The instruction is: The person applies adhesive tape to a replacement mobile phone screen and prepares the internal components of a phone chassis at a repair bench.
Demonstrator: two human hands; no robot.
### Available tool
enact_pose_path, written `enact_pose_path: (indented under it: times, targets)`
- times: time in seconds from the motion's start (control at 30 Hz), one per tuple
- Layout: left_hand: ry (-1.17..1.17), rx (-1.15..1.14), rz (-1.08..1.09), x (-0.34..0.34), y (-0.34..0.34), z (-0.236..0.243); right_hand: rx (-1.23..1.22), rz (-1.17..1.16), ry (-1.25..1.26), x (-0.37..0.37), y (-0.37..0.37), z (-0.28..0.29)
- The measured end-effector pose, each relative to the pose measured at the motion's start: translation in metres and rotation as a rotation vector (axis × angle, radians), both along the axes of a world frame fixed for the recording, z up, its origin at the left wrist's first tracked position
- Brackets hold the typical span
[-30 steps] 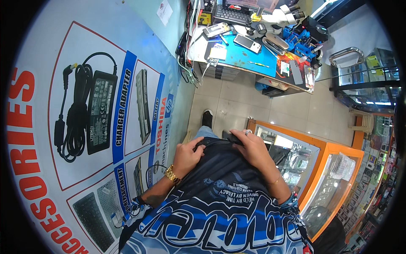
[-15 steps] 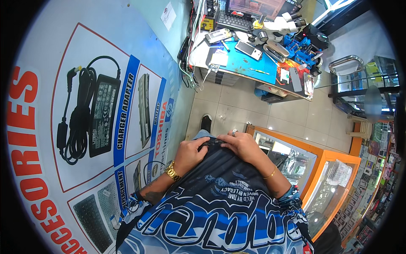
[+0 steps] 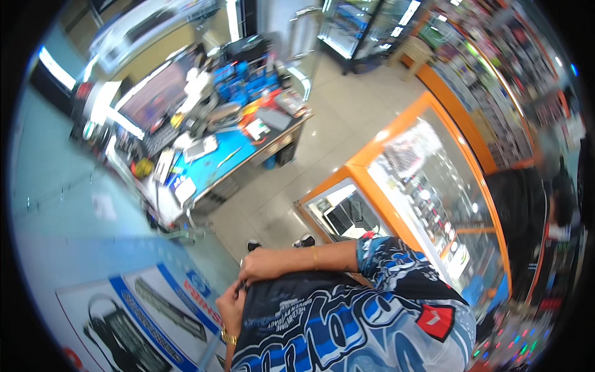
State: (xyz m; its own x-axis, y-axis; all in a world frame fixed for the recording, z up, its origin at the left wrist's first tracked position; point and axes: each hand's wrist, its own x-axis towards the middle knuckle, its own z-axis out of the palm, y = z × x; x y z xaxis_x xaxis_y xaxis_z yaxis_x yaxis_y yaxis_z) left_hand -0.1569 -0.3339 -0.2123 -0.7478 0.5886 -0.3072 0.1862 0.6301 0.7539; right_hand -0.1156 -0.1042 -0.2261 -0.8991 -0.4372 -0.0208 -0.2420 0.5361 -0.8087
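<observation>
Shop: tiled floor [image 3: 273, 214], cluttered workbench [image 3: 162, 203] ahead on the left, blue mat [image 3: 238, 147] on it; orange-framed glass showcase [image 3: 365, 168] to the right.
Wall: accessory poster [image 3: 137, 286], lower left.
Shirt: dark, blue-and-white pattern [image 3: 297, 332], worn, front hem drawn out to the hands.
Left hand: [image 3: 232, 308] at hem edge, fingers clamped on the cloth; gold watch [image 3: 229, 338] on wrist.
Right hand: [image 3: 260, 264] just above left, touching or nearly so, fingers curled; blurred, can't tell whether gripping cloth.
Shoes: two [image 3: 304, 240], beyond hands.
</observation>
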Motion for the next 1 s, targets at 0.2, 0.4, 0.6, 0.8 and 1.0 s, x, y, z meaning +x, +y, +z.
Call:
enact_pose_path:
  times: [0.2,0.4,0.6,0.8,1.0]
  targets:
    - [-0.745,0.001,-0.19,-0.044,0.02,0.048,-0.245,-0.099,-0.1,0.03,0.024,0.018]
    - [-0.766,-0.12,-0.444,-0.065,0.041,0.02,-0.148,-0.435,-0.146,0.109,0.063,0.052]
    - [-0.757,0.027,-0.271,-0.064,0.063,0.023,0.305,-1.631,0.079,0.2,0.158,0.189]
    - [-0.882,0.055,-0.451,-0.053,0.113,-0.037,0.65,-2.099,-0.23,0.266,0.252,0.173]
    - [-0.808,-0.115,-0.53,-0.041,0.13,-0.099,0.7,-2.061,-0.319,0.225,0.265,0.16]
